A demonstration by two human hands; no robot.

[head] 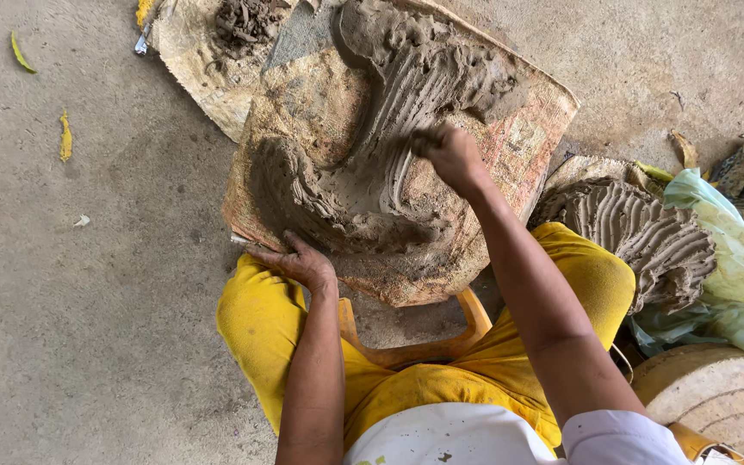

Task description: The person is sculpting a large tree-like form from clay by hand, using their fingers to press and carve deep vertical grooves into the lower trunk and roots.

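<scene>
Down on the concrete floor (88,327) we see a wide sack mat (527,129) spread in front of our knees, and every place below is told from that mat. On it lies a big clay heap (406,77), combed into ridges. Just right of the mat sits a second ridged clay lump (639,232) against a pale plastic bag (734,258). Our right hand (449,153), fingers curled together, digs into the heap near the mat's middle. Our left hand (299,261) lies flat, fingers spread, pressing the mat's near edge. We judge the scraping is mid-way; more raking pulls seem needed.
</scene>
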